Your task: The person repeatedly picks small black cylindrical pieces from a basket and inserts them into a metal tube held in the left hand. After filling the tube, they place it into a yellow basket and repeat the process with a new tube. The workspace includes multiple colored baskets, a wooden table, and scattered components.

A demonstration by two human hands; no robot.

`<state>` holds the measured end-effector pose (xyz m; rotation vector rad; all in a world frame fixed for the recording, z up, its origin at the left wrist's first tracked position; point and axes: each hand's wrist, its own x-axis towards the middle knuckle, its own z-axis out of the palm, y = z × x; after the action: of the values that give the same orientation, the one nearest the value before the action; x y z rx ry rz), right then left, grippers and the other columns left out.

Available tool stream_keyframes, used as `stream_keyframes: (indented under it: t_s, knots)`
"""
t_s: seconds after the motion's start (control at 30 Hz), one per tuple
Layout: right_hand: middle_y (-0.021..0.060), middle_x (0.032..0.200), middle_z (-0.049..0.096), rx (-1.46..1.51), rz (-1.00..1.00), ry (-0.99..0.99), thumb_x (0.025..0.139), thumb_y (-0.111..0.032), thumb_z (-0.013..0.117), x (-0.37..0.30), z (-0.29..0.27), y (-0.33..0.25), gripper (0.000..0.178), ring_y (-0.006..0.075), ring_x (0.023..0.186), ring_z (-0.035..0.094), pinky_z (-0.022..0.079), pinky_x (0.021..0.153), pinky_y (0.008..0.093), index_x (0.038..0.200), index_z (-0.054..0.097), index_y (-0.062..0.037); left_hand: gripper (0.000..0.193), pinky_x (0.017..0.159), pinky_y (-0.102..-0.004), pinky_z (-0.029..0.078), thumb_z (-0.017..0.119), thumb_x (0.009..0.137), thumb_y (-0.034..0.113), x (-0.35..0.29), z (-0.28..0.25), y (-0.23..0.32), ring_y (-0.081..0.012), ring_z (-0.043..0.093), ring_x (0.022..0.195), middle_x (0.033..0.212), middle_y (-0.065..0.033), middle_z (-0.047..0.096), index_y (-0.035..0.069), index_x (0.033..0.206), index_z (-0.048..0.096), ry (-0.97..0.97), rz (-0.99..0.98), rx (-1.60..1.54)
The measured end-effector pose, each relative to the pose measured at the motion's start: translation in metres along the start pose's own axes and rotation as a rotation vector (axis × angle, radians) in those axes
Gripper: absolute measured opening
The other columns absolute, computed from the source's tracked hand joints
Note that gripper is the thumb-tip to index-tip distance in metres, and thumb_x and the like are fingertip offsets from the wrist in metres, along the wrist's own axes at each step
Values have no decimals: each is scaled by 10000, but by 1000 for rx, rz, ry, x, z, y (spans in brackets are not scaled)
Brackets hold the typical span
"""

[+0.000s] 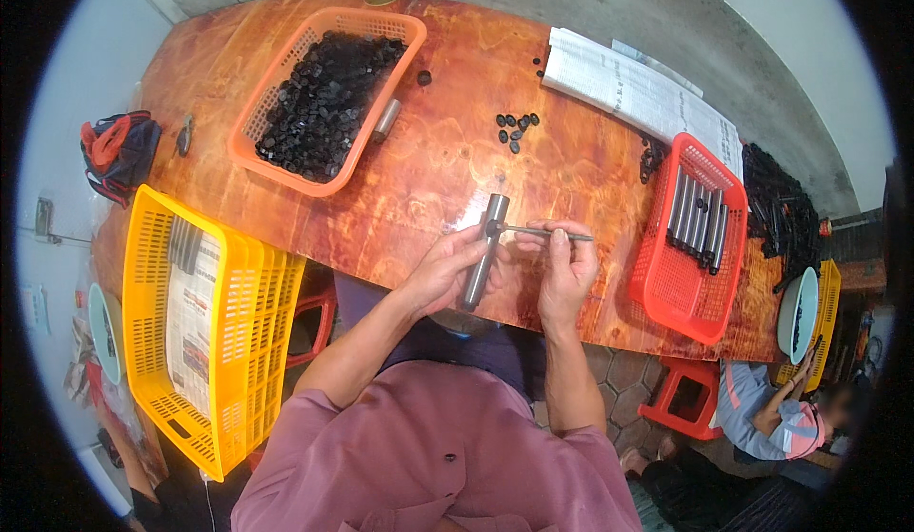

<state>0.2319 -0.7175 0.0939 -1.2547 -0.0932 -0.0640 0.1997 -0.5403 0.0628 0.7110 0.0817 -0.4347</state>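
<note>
My left hand [446, 270] is closed around a grey metal tube [496, 209], held tilted above the table's front edge. A small black piece [491, 229] sits at the tube's side. In my right hand [569, 273], a thin dark metal rod [526, 231] is pinched between thumb and fingers. The rod points left, and its tip meets the tube by the black piece; whether it goes in I cannot tell. Several loose black oval pieces [515, 136] lie farther back on the wooden table [457, 75].
An orange basket [328, 187] of black pieces stands left, a metal tube [387, 120] beside it. The red basket [671, 313] at right holds several metal tubes [700, 222]. Yellow crates [224, 341] stand at lower left. Paper sheets [628, 84] lie at the back; another person [762, 413] sits right.
</note>
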Motion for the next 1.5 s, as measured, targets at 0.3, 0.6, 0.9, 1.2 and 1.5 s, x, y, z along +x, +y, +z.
stream_keyframes:
  t_s: [0.3,0.6,0.9,1.2,1.5]
  knots:
    - [190,1076,685,-26,17,-30,1085,-128,508,-2,-2,-1,158,261,903,736,613,776,342,1132,553,16,473,705,-314,617,613,1041,237,-3,2,1,-216,711,810,1088,-114,653,3,1423,465,7,6,57]
    - [184,1069,680,-19,23,-23,1086,-134,508,-1,-1,0,160,257,885,737,616,768,347,1129,550,15,525,756,-305,617,628,1031,172,-3,2,4,-164,702,845,1100,-91,676,11,1491,433,-8,-3,43]
    - [180,1082,670,-12,7,-43,1092,-127,497,-2,-1,-2,163,226,923,726,618,803,329,1130,552,22,483,701,-304,619,648,1019,203,-2,0,3,-197,712,797,1083,-98,655,0,1421,472,16,-12,58]
    - [177,1053,678,-19,56,1,1091,-134,507,-1,0,-2,174,232,914,730,622,803,335,1137,545,29,511,694,-299,608,657,1012,193,-3,2,4,-193,704,783,1077,-97,654,-2,1442,463,22,6,105]
    - [182,1067,676,-50,17,-15,1093,-133,499,-5,10,-1,172,240,932,733,632,811,345,1114,538,33,480,697,-288,583,641,1022,186,-3,1,1,-172,679,783,1051,-82,640,6,1434,473,69,39,129]
